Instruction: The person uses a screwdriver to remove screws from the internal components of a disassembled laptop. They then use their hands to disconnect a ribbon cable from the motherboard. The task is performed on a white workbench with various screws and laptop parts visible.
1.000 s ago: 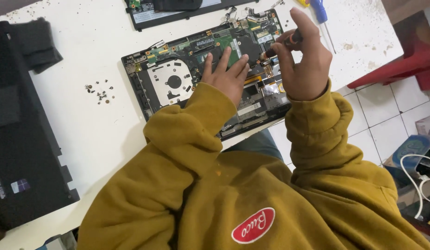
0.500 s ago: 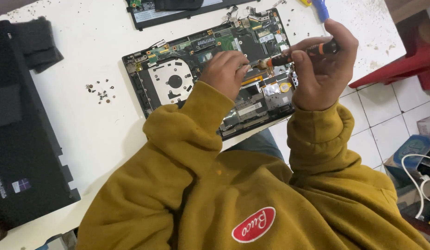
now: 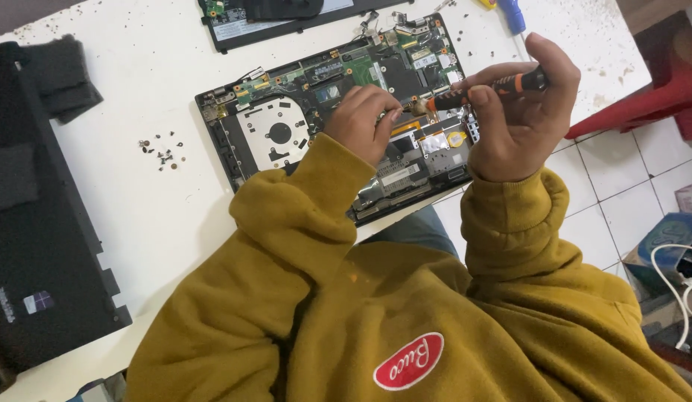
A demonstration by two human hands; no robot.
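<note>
Right hand: the right hand [image 3: 521, 123] is pinching an orange-and-black-handled screwdriver [image 3: 486, 89], its grip pressed together around the handle.
Left hand: the left hand [image 3: 364, 120] is resting just left of that grip, fingertips curled at the tool's tip.
Work piece: an opened black laptop base with green circuit board [image 3: 327, 74] is lying under both hands on the white surface [image 3: 137, 223].
Progress: a cluster of small loose screws [image 3: 160, 152] is lying well left of the grip, the cover is already off, and the board is still seated.
</note>
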